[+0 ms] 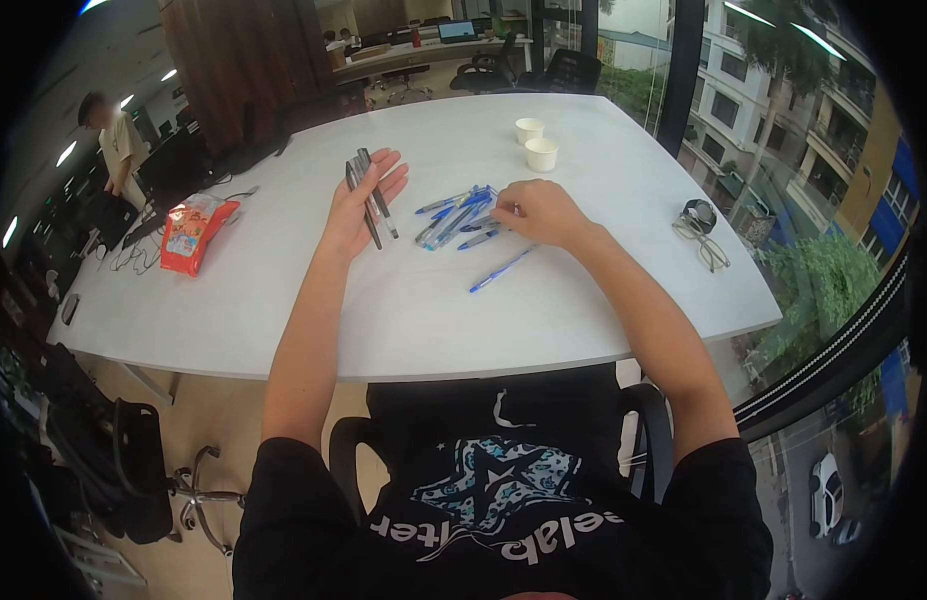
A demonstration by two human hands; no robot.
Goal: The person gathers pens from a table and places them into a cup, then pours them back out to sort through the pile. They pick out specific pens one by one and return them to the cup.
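Observation:
My left hand [369,200] is turned palm up and holds a few black pens [373,196] under its thumb, its fingers stretched out beyond them. To its right, a loose pile of blue pens [454,222] lies on the white table [404,325]. My right hand [539,213] reaches down over the right side of this pile with its fingers bent and pressed together. What they grip is mostly hidden by the hand. One blue pen [502,270] lies apart from the pile, nearer to me.
Two white paper cups [542,155] stand beyond my right hand. Glasses [706,245] and a dark watch [700,213] lie near the right edge. A red snack bag [194,235] and cables [134,250] are at the left. A person [119,140] stands in the left background.

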